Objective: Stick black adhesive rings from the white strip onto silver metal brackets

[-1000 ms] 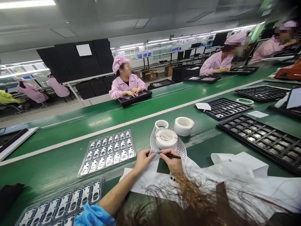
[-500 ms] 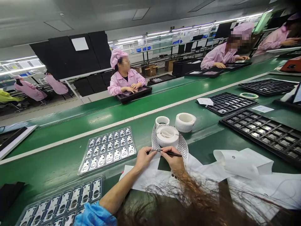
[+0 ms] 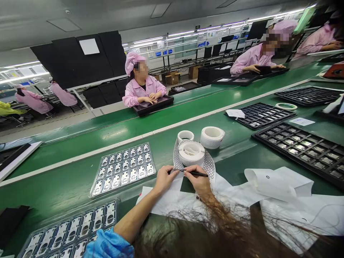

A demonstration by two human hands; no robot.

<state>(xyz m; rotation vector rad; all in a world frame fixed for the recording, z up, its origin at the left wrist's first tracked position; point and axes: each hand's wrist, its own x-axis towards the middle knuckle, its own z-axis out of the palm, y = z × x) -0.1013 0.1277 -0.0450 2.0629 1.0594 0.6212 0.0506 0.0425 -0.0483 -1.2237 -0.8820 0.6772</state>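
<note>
My left hand [image 3: 164, 178] is closed, thumb and forefinger pinching the lower end of a white strip of small black ring stickers [image 3: 177, 162]. In my right hand [image 3: 200, 183] I grip black tweezers [image 3: 199, 174], their tips pointing left and close to my left fingertips. What lies at the tips is too small to make out. Just beyond my hands stands a white sticker roll [image 3: 191, 153], with a second strip of larger rings [image 3: 209, 165] curving down on its right. Two more white rolls, a small one [image 3: 185, 135] and a larger one [image 3: 212, 137], stand behind it.
Clear trays of silvery plates [image 3: 123, 170] [image 3: 72, 229] lie left. White backing paper [image 3: 279, 184] spreads right. Black compartment trays [image 3: 301, 148] [image 3: 262, 114] hold small parts farther right. Co-workers in pink [image 3: 145, 87] [image 3: 258, 61] sit across the green bench [image 3: 113, 130].
My hands and the tweezers stay almost in place. The view has shifted slightly. Across the bench, the co-worker at right has moved a hand and now holds something dark.
</note>
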